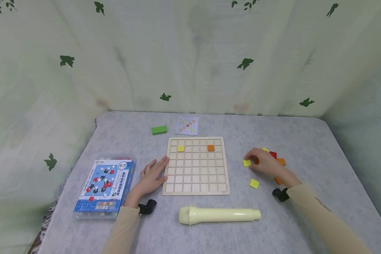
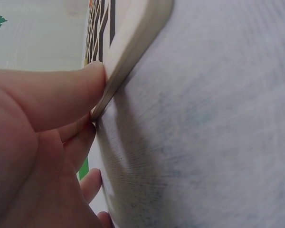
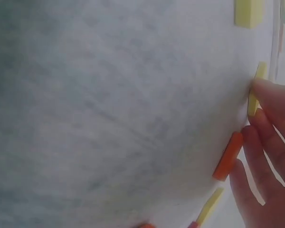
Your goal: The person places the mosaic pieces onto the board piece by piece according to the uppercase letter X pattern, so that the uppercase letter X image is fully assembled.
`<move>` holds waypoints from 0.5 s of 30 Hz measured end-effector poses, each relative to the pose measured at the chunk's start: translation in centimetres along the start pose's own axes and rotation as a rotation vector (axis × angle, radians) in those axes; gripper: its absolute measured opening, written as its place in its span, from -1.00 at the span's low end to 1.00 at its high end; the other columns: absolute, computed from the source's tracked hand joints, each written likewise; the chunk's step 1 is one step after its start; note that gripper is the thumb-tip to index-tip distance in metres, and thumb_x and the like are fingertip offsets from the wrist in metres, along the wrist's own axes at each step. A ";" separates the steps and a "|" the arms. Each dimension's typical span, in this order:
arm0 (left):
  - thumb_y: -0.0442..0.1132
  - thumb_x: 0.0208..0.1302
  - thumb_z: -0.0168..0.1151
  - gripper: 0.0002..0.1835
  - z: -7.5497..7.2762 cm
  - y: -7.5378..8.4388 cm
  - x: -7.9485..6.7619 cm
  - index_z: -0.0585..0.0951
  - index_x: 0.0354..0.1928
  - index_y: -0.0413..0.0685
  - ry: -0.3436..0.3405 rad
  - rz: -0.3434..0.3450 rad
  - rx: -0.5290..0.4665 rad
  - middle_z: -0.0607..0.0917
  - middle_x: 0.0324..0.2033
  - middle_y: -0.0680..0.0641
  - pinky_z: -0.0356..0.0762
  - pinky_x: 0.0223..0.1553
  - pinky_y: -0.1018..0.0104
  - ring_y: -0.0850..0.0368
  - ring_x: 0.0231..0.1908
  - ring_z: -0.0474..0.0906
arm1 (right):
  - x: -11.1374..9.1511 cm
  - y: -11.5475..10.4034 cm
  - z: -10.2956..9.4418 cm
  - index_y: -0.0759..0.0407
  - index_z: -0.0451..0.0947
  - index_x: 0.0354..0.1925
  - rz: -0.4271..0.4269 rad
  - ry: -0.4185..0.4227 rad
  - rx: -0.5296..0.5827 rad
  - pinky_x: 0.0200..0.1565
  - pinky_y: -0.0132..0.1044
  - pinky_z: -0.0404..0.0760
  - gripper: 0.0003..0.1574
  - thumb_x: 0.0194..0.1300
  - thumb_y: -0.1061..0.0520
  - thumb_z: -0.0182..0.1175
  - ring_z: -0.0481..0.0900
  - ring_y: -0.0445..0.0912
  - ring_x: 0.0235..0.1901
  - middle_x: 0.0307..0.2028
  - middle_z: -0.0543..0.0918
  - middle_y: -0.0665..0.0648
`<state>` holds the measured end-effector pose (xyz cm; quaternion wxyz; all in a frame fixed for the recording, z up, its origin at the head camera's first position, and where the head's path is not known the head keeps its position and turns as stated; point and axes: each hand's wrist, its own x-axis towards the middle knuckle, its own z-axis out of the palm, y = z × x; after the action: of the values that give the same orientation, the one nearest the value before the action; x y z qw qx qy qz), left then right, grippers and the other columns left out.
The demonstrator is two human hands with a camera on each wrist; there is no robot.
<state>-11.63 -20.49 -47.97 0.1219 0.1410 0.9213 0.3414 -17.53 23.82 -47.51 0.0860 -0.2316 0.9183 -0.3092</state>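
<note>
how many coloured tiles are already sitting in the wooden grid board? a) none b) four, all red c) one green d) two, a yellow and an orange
d: in the head view the wooden grid board holds just a yellow tile and an orange tile, both in its second row from the far edge; every other cell is bare.
</note>
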 end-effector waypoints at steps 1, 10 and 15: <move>-0.28 0.39 0.07 -0.30 0.0 0.0 0.0 0.04 0.48 -0.15 0.002 0.001 -0.001 -0.01 0.47 -0.13 -0.37 0.20 -0.32 -0.27 0.40 -0.30 | 0.2 -0.1 0.1 0.20 0.59 -0.14 0.007 -0.002 -0.009 -0.11 -0.12 0.50 -0.69 0.10 0.33 0.35 0.47 -0.04 -0.21 -0.20 0.59 0.04; -0.28 0.38 0.07 -0.30 0.0 -0.2 -0.1 0.05 0.48 -0.17 0.012 0.010 0.001 0.01 0.47 -0.15 -0.37 0.19 -0.34 -0.28 0.40 -0.30 | 4.1 -3.6 0.9 0.20 0.60 -0.14 -0.015 -0.033 0.031 -0.09 -0.13 0.53 -0.73 0.13 0.26 0.35 0.51 -0.04 -0.19 -0.23 0.59 0.02; -0.27 0.39 0.07 -0.31 0.1 -0.2 -0.1 0.05 0.48 -0.16 0.014 0.010 0.005 0.00 0.47 -0.14 -0.35 0.19 -0.33 -0.28 0.40 -0.30 | 7.5 -6.5 2.3 0.22 0.60 -0.14 -0.096 -0.071 0.054 -0.11 -0.19 0.53 -0.74 0.15 0.27 0.33 0.52 -0.06 -0.19 -0.23 0.58 0.05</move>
<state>-11.55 -20.59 -48.17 0.1136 0.1437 0.9221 0.3407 -21.00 14.45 -45.55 0.1097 -0.2839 0.8938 -0.3293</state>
